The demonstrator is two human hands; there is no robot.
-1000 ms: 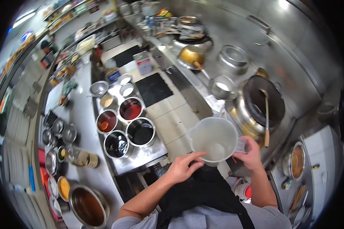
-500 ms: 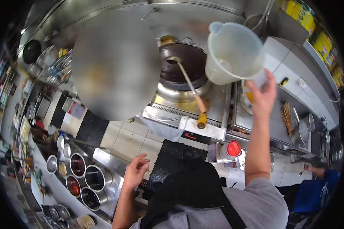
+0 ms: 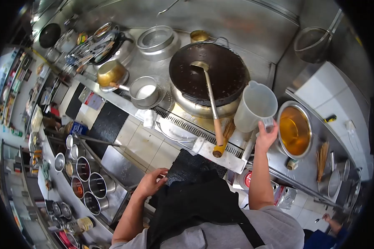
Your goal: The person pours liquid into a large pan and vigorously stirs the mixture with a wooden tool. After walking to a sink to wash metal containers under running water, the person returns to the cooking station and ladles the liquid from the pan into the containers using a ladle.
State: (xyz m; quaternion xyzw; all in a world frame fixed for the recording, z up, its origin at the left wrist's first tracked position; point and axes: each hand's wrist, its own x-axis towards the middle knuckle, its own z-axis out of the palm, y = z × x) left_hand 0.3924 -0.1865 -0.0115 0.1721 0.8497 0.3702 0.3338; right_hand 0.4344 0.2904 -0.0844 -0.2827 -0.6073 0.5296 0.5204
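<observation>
My right hand (image 3: 266,136) is closed round the handle of a translucent plastic jug (image 3: 257,106), whose inside shows no clear contents. The jug is between a large dark wok (image 3: 230,74) and a steel bowl of amber liquid (image 3: 294,129). A ladle (image 3: 212,103) with a wooden handle rests in the wok, its handle end over the stove's front edge. Near my apron, my left hand (image 3: 151,182) holds nothing, its fingers loosely bent and apart.
A steel saucepan (image 3: 144,92) and a brass-coloured pot (image 3: 111,74) stand left of the wok. Several steel pots of dark and red liquid, one a black-filled pot (image 3: 97,184), are lower left. A strainer (image 3: 313,43) hangs upper right. Another person's hand (image 3: 330,220) shows lower right.
The view has swung right. My left hand has left the jug. My right hand has carried it over to the right, raised it, then lowered it beside the wok.
</observation>
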